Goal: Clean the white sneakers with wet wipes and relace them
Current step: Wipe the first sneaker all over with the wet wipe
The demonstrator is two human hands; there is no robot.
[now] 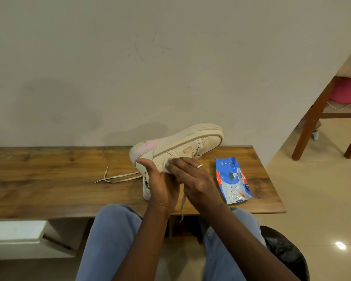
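Legs point(114, 240): in blue jeans at 6 o'clock, knees under the near table edge.
Left hand point(162, 185): curled round the heel of the held sneaker point(180, 147), thumb on top. Judged to steady it, with the toe raised toward 1 o'clock so the side panel faces the wipe.
Right hand point(193, 175): ringed, fingers nearly straight, pressing the wet wipe point(167, 163) onto the sneaker's side. Thumb hidden.
Second sneaker point(146, 189): on the table, mostly hidden behind the left hand.
Lace point(120, 177): trails across the table toward 9 o'clock. Cannot tell whether it is still threaded.
Wipes pack point(233, 181): flat at 3 o'clock, just beside the right hand. Judged kept within reach for a fresh sheet.
Stage: cleaning under way, relacing judged not yet begun.
Table point(49, 179): grained wood, far edge against the wall.
Wall point(170, 57): pale and scuffed, at 12 o'clock.
Chair point(322, 118): wooden, at 2 o'clock, with a pink cushion, standing on the glossy tiled floor point(312, 189).
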